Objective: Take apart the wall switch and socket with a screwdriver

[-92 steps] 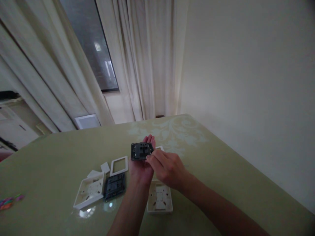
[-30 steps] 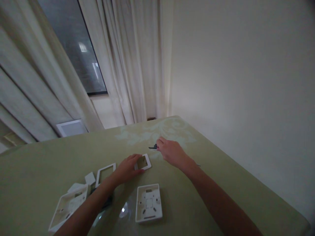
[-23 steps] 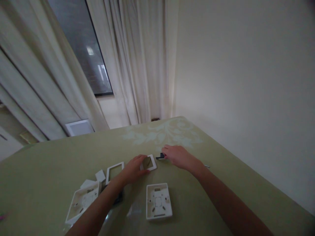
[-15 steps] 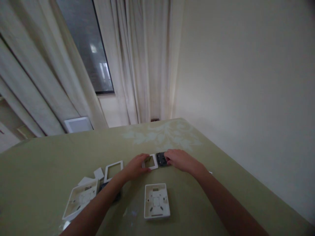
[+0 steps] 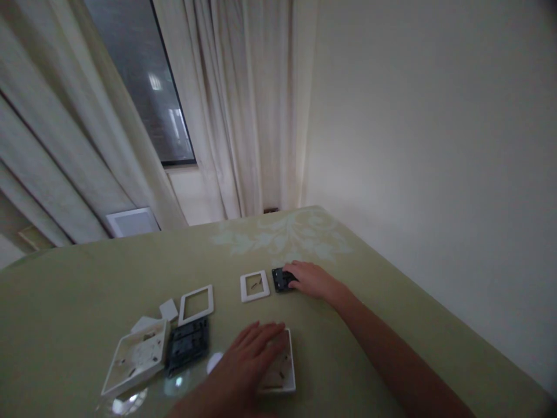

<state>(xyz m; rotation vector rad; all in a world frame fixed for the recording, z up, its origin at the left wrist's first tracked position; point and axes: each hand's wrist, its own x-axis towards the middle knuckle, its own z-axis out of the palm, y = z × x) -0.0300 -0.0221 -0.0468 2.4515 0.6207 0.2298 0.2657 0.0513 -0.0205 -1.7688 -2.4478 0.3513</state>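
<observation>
My left hand (image 5: 256, 354) lies over a white square switch back box (image 5: 285, 371) at the front, covering its left part. Its fingers are stretched out across the box; whether they touch it I cannot tell. Farther back, my right hand (image 5: 311, 280) has its fingers closed on the right side of a black switch module (image 5: 279, 280), which rests on the table. Just left of that module lies a white square frame (image 5: 244, 289), with small dark slender pieces (image 5: 256, 284) inside its opening.
At the left are a second white back box (image 5: 137, 360), a second black module (image 5: 188, 343), another white frame (image 5: 210, 299) and small white plates (image 5: 168, 310). A round white piece (image 5: 214, 362) shows beside my left hand. A wall (image 5: 435, 174) borders the table (image 5: 357, 360) on the right.
My left hand has left the white frame and come toward me, over the back box. The right hand stays at the black module. The second black module is now uncovered.
</observation>
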